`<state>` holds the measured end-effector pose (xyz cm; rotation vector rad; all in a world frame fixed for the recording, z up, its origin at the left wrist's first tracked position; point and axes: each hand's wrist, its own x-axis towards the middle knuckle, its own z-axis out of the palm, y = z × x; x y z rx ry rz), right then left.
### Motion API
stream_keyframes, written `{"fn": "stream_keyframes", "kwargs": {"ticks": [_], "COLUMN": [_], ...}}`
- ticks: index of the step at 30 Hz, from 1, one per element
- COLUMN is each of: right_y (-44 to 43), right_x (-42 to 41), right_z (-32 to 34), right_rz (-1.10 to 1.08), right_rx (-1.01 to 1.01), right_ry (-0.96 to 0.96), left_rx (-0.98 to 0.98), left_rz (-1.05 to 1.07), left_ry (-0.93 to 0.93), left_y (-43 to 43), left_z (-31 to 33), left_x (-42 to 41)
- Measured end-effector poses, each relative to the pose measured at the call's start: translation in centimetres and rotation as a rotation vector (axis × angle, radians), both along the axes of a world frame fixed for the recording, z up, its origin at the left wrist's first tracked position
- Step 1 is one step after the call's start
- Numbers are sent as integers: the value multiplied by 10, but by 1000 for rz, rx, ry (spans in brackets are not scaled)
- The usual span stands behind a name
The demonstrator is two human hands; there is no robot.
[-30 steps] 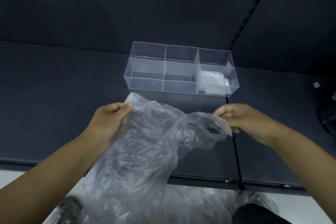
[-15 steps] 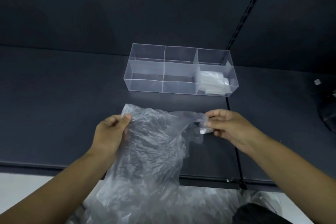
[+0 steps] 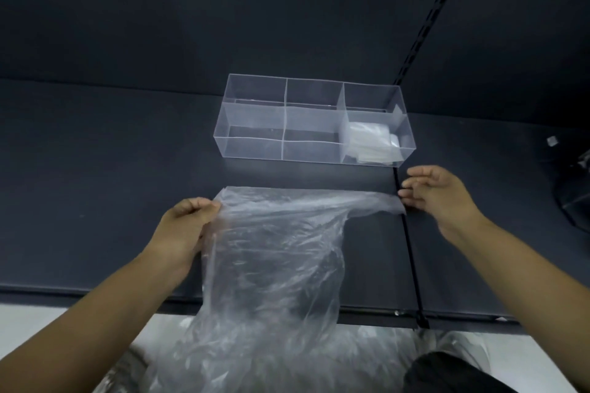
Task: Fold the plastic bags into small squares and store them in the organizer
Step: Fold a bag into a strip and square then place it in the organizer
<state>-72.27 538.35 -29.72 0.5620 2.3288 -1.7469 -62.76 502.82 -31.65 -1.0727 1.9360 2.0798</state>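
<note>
A crinkled clear plastic bag (image 3: 274,252) lies stretched across the dark shelf, its lower part hanging over the front edge. My left hand (image 3: 188,223) pinches the bag's top left corner. My right hand (image 3: 437,191) hovers just right of the bag's top right corner, fingers loosely spread and holding nothing. Behind the bag stands a clear organizer (image 3: 255,140) with several compartments. A folded plastic bag (image 3: 370,143) sits in its front right compartment.
The dark shelf surface (image 3: 95,185) has a seam (image 3: 407,252) running front to back beside my right hand. More clear bags (image 3: 367,354) pile up below the front edge. A dark object (image 3: 574,188) sits at the far right. A slotted rail (image 3: 427,19) runs up the back wall.
The bag's top edge has been pulled out wide and laid flat on the shelf. My right hand has let go of its corner and moved right. The left hand keeps its grip.
</note>
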Motion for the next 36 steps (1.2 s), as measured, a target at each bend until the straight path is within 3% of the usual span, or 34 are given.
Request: {"fn": "stream_keyframes", "kwargs": {"ticks": [3, 5, 10, 14, 22, 31, 33, 36], "right_y": [-4, -8, -16, -12, 14, 7, 7, 3], "right_x": [1, 4, 25, 43, 23, 2, -4, 1], "right_z": [8, 13, 16, 9, -5, -19, -17, -7], "right_rz": [-72, -1, 408, 666, 254, -90, -136, -119], "right_rx": [-107, -46, 154, 178, -18, -104, -30, 266], "right_ry": [-182, -252, -196, -182, -133, -1, 93, 227], "left_rx": [83, 79, 43, 105, 89, 32, 67, 54], "left_rz": [-121, -143, -147, -40, 170, 201, 173, 106], "left_ry": [-81, -140, -108, -36, 71, 132, 159, 109], "left_y": [-4, -4, 1, 7, -8, -10, -8, -10], "left_z": [2, 3, 2, 1, 4, 1, 3, 8], "left_x": [-6, -11, -17, -11, -17, -32, -37, -28]}}
